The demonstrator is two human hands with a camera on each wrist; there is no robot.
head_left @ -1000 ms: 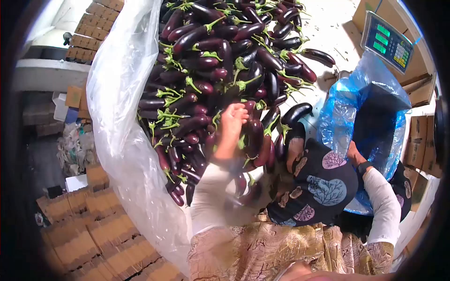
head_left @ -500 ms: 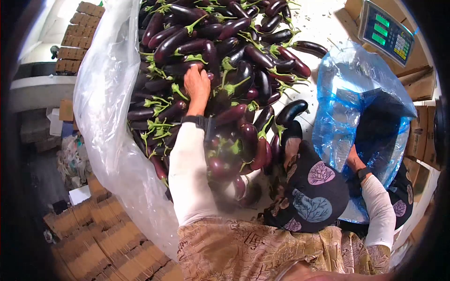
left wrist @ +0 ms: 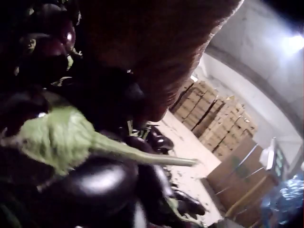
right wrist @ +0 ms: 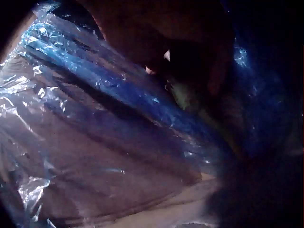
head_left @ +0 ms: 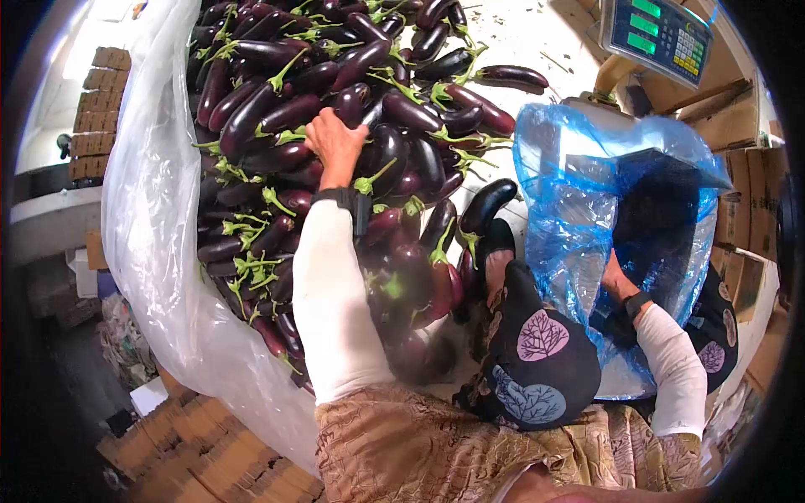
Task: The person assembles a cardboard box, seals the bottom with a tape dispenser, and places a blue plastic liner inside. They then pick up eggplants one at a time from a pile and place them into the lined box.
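Note:
A big heap of dark purple eggplants [head_left: 277, 117] with green stems fills the middle of the head view. At its upper middle my left hand [head_left: 335, 144] grips one eggplant [head_left: 350, 103], fingers over it and thumb out to the right. The left wrist view has that hand dark above a green-capped stem [left wrist: 61, 135] and a shiny eggplant [left wrist: 102, 178]. My right hand [head_left: 616, 277] is down inside the blue plastic bag [head_left: 570, 201]. In the dim right wrist view its fingers close around a dark eggplant by its green stem [right wrist: 183, 97].
A scale display [head_left: 658, 38] with green digits stands at the upper right. Clear plastic sheeting [head_left: 159, 201] edges the heap on the left. Flattened cardboard boxes [head_left: 210, 444] are stacked at the lower left. A single eggplant [head_left: 486, 205] lies beside a foot, near the bag.
My left hand has reached farther into the heap, over to its upper part, and taken hold of an eggplant there. The right hand has stayed inside the bag. The head view has shifted.

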